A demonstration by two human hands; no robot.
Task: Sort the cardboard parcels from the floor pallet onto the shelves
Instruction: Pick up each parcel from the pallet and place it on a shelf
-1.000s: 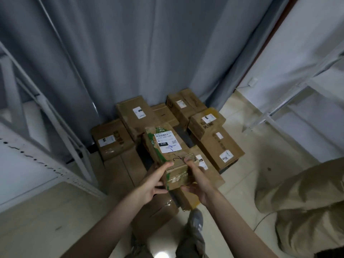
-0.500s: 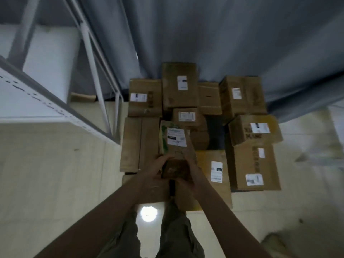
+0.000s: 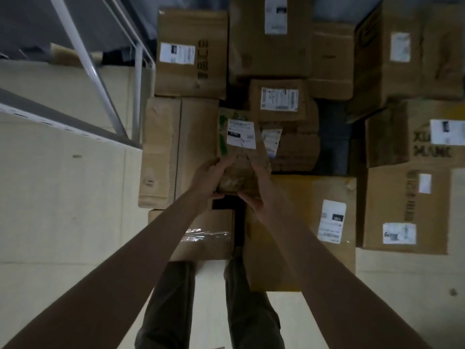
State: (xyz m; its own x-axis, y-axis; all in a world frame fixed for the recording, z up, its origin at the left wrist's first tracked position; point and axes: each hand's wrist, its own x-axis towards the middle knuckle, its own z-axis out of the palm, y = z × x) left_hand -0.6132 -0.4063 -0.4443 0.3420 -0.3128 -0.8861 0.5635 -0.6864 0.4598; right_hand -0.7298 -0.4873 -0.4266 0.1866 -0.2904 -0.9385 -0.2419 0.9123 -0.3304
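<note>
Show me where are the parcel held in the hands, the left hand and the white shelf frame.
held parcel (image 3: pixel 241 137): head view, on its white label.
left hand (image 3: pixel 208 176): head view, back of hand.
white shelf frame (image 3: pixel 94 69): head view, slanted bar.

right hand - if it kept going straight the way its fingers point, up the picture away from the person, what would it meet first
The right hand already grips the small parcel. Past that, the creased box with the white label looks first in line, though depth is unclear.

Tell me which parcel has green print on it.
The small parcel held by the left hand and right hand. Green print runs along its left edge beside the white label; the other boxes look plain brown.
</note>
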